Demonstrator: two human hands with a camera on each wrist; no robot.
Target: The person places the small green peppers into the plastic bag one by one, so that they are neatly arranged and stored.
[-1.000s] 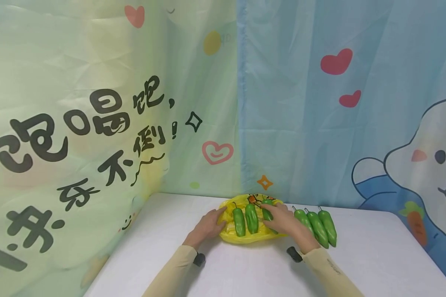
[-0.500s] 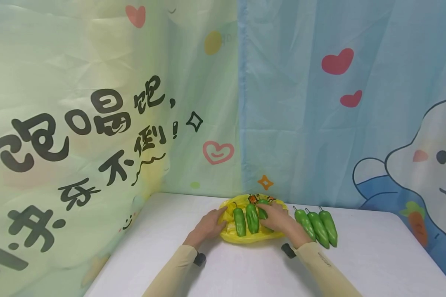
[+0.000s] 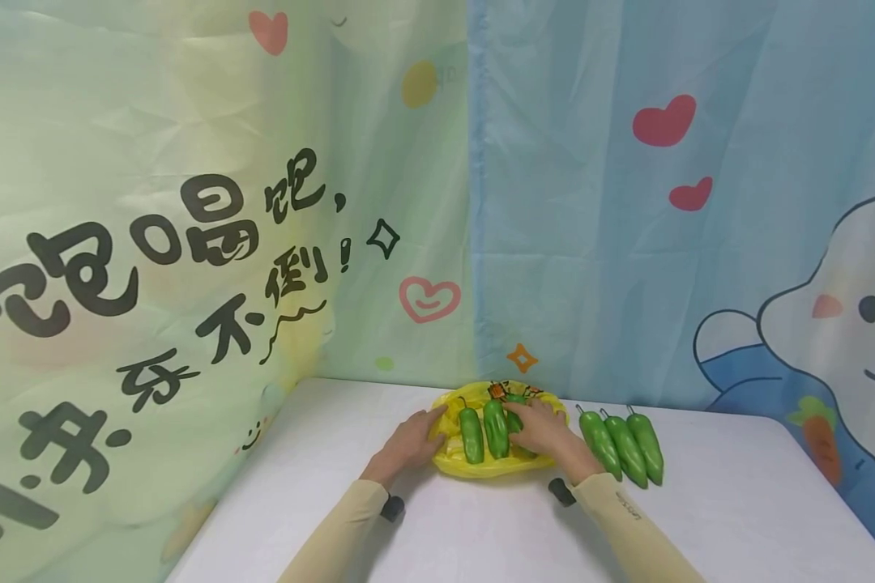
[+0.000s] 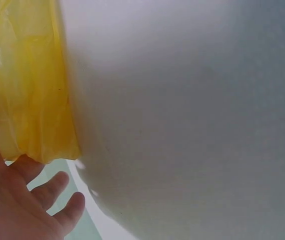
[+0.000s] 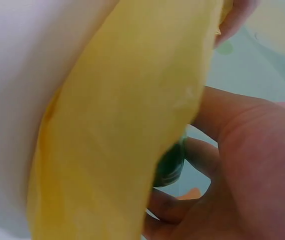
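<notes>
A yellow plastic bag, opened wide with dark and orange print at its back, sits on the white table. My left hand holds the bag's left side, thumb at the near rim; in the left wrist view its other fingers spread past the yellow film. Two green peppers lie side by side in the bag, stems pointing away. My right hand grips a third green pepper beside them, partly covered by the fingers. The right wrist view shows that pepper's dark green end between thumb and fingers, behind the bag's wall.
Three more green peppers lie close together on the table, right of the bag and near the right forearm. A printed curtain hangs behind the table and along its left side.
My right hand has shifted left with its pepper, bringing it close to the two others in the bag. The left hand stays at the bag's left side.
</notes>
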